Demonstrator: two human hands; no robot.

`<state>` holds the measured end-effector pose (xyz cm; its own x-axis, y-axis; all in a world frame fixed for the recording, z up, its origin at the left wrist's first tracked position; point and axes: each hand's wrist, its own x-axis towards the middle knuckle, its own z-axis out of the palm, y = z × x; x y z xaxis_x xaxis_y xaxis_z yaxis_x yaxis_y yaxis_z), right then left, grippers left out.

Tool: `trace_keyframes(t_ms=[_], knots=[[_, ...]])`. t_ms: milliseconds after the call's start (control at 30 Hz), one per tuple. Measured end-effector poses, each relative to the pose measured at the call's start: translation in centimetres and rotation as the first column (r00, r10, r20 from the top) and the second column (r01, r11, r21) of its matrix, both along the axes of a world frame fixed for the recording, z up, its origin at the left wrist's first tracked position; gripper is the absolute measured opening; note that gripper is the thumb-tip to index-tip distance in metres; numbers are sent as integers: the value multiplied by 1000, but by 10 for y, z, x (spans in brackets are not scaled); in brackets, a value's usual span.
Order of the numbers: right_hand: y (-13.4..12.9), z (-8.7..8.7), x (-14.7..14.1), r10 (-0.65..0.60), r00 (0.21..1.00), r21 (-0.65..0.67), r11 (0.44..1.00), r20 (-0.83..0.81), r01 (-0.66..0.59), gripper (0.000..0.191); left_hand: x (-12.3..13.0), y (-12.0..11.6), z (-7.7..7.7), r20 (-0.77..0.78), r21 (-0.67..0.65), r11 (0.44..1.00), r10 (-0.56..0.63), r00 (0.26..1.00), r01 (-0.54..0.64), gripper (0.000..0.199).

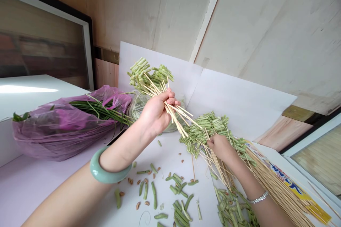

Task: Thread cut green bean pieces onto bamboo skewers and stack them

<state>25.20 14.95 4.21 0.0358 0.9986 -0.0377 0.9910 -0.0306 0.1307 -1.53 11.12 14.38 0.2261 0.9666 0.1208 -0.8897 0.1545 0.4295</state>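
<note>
Bamboo skewers (174, 115), ends threaded with pale green pieces (140, 74), seemingly bean, 1 bunch (151, 79) raised and fanned, another bunch (210, 126) lying splayed

nothing readable — the blue characters (286, 181) on the yellow-striped packaging (301, 193) are too blurred

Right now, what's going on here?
A person is working with bare hands. Their left hand grips a bunch of bamboo skewers threaded with green bean pieces. Their right hand is in a second skewered bunch. Loose bean pieces lie on the white surface below, more bare skewers lie at lower right, and a purple plastic bag sits at left.
</note>
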Motion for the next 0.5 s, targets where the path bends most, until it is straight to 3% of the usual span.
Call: trace_keyframes(t_ms=[500], knots=[[-16,6,-21,-119,992,-25,992,42,120,24,2,-5,6,19,-19,999,-32,999,33,33]])
